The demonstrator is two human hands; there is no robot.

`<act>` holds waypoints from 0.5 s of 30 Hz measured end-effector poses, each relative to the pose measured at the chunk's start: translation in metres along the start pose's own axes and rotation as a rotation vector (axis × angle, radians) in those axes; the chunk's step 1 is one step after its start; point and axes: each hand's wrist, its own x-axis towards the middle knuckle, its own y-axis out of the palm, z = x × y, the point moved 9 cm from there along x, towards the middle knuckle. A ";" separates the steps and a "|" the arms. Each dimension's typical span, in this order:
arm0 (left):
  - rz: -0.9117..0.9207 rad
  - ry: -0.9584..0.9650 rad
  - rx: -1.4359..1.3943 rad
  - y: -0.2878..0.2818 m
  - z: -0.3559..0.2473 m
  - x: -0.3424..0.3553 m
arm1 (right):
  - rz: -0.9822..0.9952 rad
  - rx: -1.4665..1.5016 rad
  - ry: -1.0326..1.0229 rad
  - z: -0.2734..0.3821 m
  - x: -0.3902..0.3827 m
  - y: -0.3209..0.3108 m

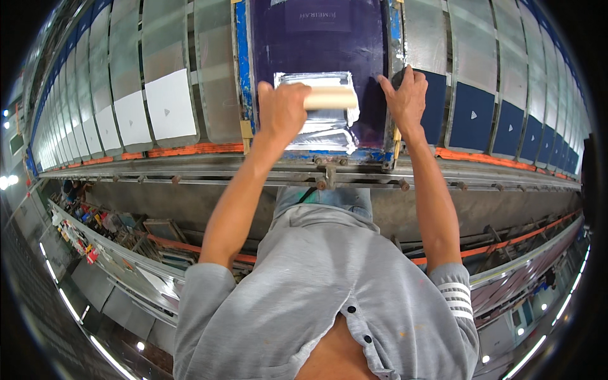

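A purple printing screen [316, 47] in a blue-painted frame lies in front of me across the long bench. My left hand [282, 111] is closed round one end of a squeegee [330, 98] with a pale wooden handle, slightly blurred. It lies across the near part of the screen, amid smeared white ink [323, 140]. My right hand [407, 98] grips the screen frame [394, 47] on its right side, thumb inside and fingers outside. A dark rounded piece [398, 78] shows between thumb and fingers.
Left of the screen, white fabric panels [168, 104] with small triangle marks lie on a row of boards. Navy panels [472, 117] with pale marks lie to the right. A metal rail [354, 177] runs along the bench's near edge. Behind me stands another long bench [136, 256].
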 end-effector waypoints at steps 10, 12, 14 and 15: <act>-0.146 0.096 -0.027 0.019 -0.047 -0.097 | -0.198 0.144 -0.083 -0.033 0.001 -0.013; -0.159 0.117 -0.095 0.019 -0.055 -0.084 | -0.297 0.129 -0.119 -0.044 0.006 -0.042; -0.149 0.137 -0.058 0.016 -0.038 -0.087 | -0.306 0.134 -0.103 -0.017 -0.010 -0.043; -0.131 0.144 -0.003 0.008 -0.018 -0.096 | -0.310 0.130 -0.083 0.001 -0.022 -0.042</act>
